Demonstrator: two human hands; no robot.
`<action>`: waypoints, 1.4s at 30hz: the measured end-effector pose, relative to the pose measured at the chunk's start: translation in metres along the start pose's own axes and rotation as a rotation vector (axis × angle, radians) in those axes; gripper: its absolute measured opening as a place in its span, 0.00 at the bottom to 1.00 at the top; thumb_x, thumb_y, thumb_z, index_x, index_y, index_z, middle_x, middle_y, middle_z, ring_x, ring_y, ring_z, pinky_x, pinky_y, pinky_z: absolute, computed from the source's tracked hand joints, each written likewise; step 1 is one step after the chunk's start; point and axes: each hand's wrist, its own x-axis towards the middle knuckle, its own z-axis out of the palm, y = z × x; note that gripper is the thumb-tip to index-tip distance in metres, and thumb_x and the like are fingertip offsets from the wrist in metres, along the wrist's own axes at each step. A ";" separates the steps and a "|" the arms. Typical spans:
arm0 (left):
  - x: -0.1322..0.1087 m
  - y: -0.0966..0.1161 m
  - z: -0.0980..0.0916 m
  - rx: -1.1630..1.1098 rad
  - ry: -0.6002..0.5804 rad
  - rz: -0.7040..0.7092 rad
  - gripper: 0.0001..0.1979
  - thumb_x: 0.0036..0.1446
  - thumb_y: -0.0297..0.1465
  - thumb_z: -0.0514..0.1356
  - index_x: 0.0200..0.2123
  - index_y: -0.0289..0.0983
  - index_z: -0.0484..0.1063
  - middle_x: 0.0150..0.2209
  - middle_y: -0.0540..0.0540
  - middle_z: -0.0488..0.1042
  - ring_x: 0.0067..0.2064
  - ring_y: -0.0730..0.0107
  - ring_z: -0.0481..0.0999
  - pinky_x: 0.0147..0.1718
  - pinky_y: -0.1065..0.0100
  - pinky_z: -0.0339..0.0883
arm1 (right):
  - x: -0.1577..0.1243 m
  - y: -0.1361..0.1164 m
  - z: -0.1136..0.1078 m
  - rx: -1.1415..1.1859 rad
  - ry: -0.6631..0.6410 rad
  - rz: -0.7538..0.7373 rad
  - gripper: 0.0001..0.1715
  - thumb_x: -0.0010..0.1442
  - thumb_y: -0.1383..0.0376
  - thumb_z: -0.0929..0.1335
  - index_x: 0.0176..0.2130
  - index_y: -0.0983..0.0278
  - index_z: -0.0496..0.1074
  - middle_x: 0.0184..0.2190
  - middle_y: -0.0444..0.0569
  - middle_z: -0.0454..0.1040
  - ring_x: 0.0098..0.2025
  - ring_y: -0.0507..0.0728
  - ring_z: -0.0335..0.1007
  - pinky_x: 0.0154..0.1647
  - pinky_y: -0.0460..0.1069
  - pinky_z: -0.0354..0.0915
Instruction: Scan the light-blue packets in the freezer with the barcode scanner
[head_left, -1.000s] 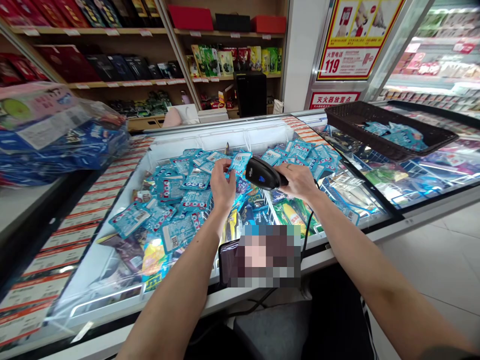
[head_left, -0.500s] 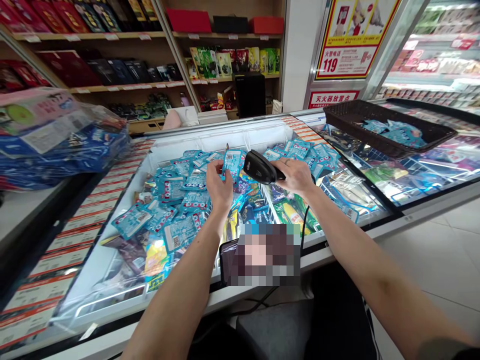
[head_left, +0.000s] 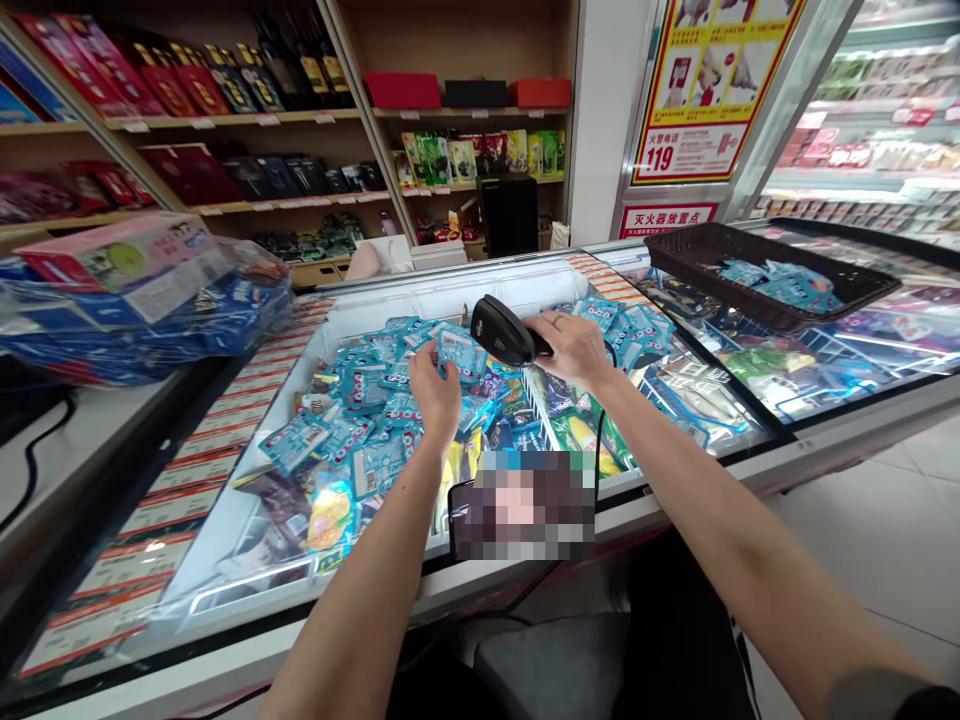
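In my left hand is a small blue packet, pinched at its near edge with a barcode side showing. My right hand is wrapped round the handle of a black barcode scanner, whose head is turned left, close beside the packet. From the scanner a black cable hangs down. Many similar blue packets lie heaped on the freezer's glass top below my hands. Nearer to me stands a phone with its screen blurred out.
At the right, a dark brown basket on the freezer holds several blue packets. Plastic-wrapped boxes sit on the left counter. Shelves with boxes and bottles stand behind, next to a fire-notice board.
The packet in my left hand has tipped from upright to more sideways. The scanner has come slightly left, nearer to it. The whole view has shifted a little.
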 end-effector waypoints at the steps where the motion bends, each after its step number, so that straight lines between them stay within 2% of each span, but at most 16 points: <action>1: 0.001 0.001 -0.004 0.027 -0.010 0.015 0.19 0.53 0.30 0.54 0.49 0.35 0.65 0.41 0.39 0.68 0.44 0.60 0.68 0.47 0.56 0.62 | 0.002 0.000 -0.002 0.000 0.014 0.007 0.19 0.59 0.61 0.63 0.50 0.64 0.67 0.38 0.52 0.72 0.40 0.58 0.66 0.38 0.49 0.56; 5: 0.002 0.002 -0.022 0.147 -0.034 0.142 0.18 0.54 0.31 0.55 0.49 0.37 0.66 0.44 0.38 0.65 0.48 0.55 0.66 0.49 0.51 0.60 | 0.001 0.002 -0.006 0.033 0.115 0.078 0.18 0.58 0.63 0.63 0.48 0.63 0.68 0.36 0.50 0.72 0.38 0.57 0.68 0.37 0.49 0.57; 8: 0.003 0.005 -0.028 0.219 -0.067 0.269 0.18 0.55 0.34 0.55 0.50 0.38 0.66 0.49 0.37 0.64 0.52 0.52 0.64 0.51 0.49 0.58 | -0.009 0.008 -0.005 0.086 0.172 0.169 0.16 0.56 0.62 0.64 0.44 0.64 0.69 0.34 0.50 0.73 0.36 0.57 0.69 0.35 0.48 0.59; 11: 0.003 0.014 -0.021 0.180 -0.218 0.408 0.18 0.58 0.35 0.53 0.51 0.39 0.64 0.50 0.39 0.65 0.53 0.56 0.65 0.50 0.53 0.60 | -0.021 0.015 -0.001 0.141 0.231 0.290 0.16 0.53 0.59 0.66 0.42 0.63 0.69 0.31 0.50 0.73 0.33 0.58 0.70 0.32 0.48 0.61; 15: 0.000 0.031 0.002 0.130 -0.454 0.582 0.19 0.60 0.37 0.51 0.53 0.41 0.63 0.54 0.40 0.65 0.54 0.58 0.65 0.51 0.54 0.61 | -0.030 0.022 0.003 0.258 0.285 0.374 0.15 0.51 0.57 0.67 0.39 0.61 0.68 0.30 0.48 0.74 0.32 0.58 0.70 0.31 0.49 0.62; 18: -0.002 0.040 0.019 0.122 -0.581 0.659 0.21 0.60 0.38 0.51 0.56 0.42 0.60 0.58 0.41 0.62 0.58 0.58 0.62 0.53 0.54 0.60 | -0.030 0.026 0.002 0.281 0.270 0.387 0.15 0.51 0.57 0.68 0.38 0.61 0.69 0.30 0.47 0.74 0.31 0.57 0.70 0.30 0.48 0.63; 21: -0.003 0.040 0.030 0.121 -0.645 0.698 0.22 0.60 0.39 0.50 0.57 0.43 0.58 0.60 0.42 0.59 0.60 0.58 0.60 0.56 0.53 0.57 | -0.029 0.028 -0.001 0.229 0.250 0.370 0.15 0.50 0.58 0.68 0.38 0.61 0.70 0.30 0.48 0.75 0.31 0.58 0.71 0.29 0.48 0.62; 27: -0.004 0.037 0.029 0.115 -0.638 0.707 0.23 0.61 0.39 0.49 0.59 0.42 0.56 0.60 0.43 0.59 0.62 0.60 0.57 0.58 0.52 0.54 | -0.031 0.027 -0.003 0.177 0.215 0.345 0.17 0.49 0.59 0.69 0.40 0.62 0.70 0.30 0.48 0.76 0.31 0.58 0.72 0.29 0.48 0.62; 35: -0.005 0.055 0.023 0.163 -0.756 0.903 0.23 0.62 0.39 0.47 0.61 0.45 0.53 0.63 0.46 0.55 0.64 0.62 0.51 0.61 0.50 0.47 | -0.033 0.030 -0.007 0.132 0.230 0.379 0.16 0.51 0.56 0.68 0.39 0.61 0.70 0.30 0.49 0.75 0.31 0.58 0.71 0.28 0.48 0.60; 38: -0.005 0.068 0.032 0.175 -0.833 0.959 0.26 0.62 0.42 0.47 0.62 0.46 0.50 0.64 0.47 0.51 0.65 0.61 0.48 0.62 0.52 0.44 | -0.034 0.031 -0.011 0.064 0.159 0.367 0.17 0.53 0.56 0.67 0.40 0.62 0.70 0.30 0.48 0.75 0.33 0.58 0.72 0.29 0.48 0.59; 42: -0.006 0.078 0.052 0.189 -0.903 0.997 0.27 0.60 0.47 0.46 0.62 0.50 0.49 0.65 0.49 0.50 0.65 0.59 0.47 0.62 0.51 0.39 | -0.034 0.032 -0.014 0.009 0.072 0.404 0.18 0.53 0.56 0.67 0.42 0.62 0.70 0.32 0.48 0.76 0.33 0.57 0.72 0.30 0.47 0.58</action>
